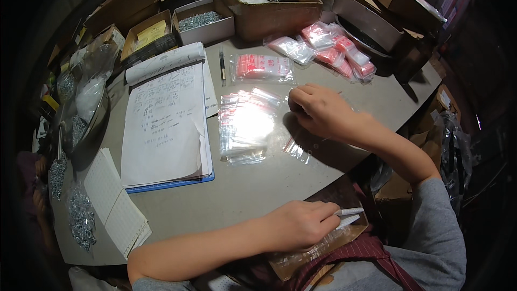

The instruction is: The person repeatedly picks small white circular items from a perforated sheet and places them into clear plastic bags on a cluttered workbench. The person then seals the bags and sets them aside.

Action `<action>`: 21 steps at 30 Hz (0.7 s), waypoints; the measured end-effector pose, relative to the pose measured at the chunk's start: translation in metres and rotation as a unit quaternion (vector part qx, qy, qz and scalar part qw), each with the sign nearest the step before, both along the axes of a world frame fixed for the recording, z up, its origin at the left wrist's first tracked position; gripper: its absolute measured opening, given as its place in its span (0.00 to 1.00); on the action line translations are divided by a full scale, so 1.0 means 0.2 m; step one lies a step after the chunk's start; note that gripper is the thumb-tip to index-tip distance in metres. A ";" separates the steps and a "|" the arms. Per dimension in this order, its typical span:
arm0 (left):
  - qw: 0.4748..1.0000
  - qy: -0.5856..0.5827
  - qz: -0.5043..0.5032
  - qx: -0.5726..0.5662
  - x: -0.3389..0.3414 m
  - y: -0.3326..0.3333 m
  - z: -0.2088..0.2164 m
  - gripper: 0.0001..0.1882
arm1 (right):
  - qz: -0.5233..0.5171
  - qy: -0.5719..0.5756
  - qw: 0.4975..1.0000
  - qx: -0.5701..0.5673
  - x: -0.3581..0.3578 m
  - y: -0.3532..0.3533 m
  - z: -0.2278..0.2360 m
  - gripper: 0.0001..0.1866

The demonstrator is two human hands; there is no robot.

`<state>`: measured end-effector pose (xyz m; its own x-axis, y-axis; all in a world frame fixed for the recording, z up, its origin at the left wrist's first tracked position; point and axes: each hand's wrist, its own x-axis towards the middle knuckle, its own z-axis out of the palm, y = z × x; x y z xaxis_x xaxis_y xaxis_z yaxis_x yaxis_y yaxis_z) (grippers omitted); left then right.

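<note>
My left hand (301,225) is low over an open cardboard box (293,263) at my lap. Its fingers are curled together, and what they hold, if anything, is hidden. Two white strips (349,216) stick out beside its fingertips, and clear plastic lies in the box under the palm. Above the table my right hand (320,109) is closed, its fingertips turned down and out of sight. Just below it lie a few small clear zip bags (297,150). To its left a fanned stack of clear zip bags (247,126) shines under the light.
A clipboard with written sheets (161,124) lies left of the stack, near a pen (222,67). Packs of red-and-clear bags (339,48) sit at the back. Boxes of small metal parts (202,21) line the far edge. Bagged screws (81,218) and folded paper (116,202) lie at left.
</note>
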<state>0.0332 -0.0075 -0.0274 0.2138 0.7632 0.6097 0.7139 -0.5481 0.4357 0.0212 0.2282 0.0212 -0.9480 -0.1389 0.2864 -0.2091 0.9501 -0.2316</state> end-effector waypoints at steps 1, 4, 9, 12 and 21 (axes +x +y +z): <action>1.000 -0.002 -0.003 0.005 0.00 0.00 0.00 0.11 | -0.002 0.016 1.000 0.021 0.01 0.00 -0.01 0.11; 1.000 -0.016 -0.016 0.008 0.00 0.00 0.01 0.11 | -0.068 -0.036 0.997 0.021 0.02 0.07 -0.01 0.20; 0.997 -0.063 -0.029 0.029 -0.02 0.00 0.07 0.08 | -0.101 -0.126 0.983 0.086 0.12 0.31 0.00 0.51; 0.996 -0.063 -0.050 0.029 -0.03 0.00 0.07 0.08 | -0.040 -0.150 0.987 0.049 0.23 0.34 -0.04 0.50; 0.987 -0.056 -0.146 -0.021 -0.01 -0.02 0.08 0.15 | 0.181 -0.105 0.976 -0.067 0.46 0.12 -0.07 0.34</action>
<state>0.0305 -0.0114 -0.0122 0.3624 0.7045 0.6102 0.4744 -0.7030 0.5298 0.1129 0.2515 0.0081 -0.8839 -0.4491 0.1307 -0.4594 0.7811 -0.4228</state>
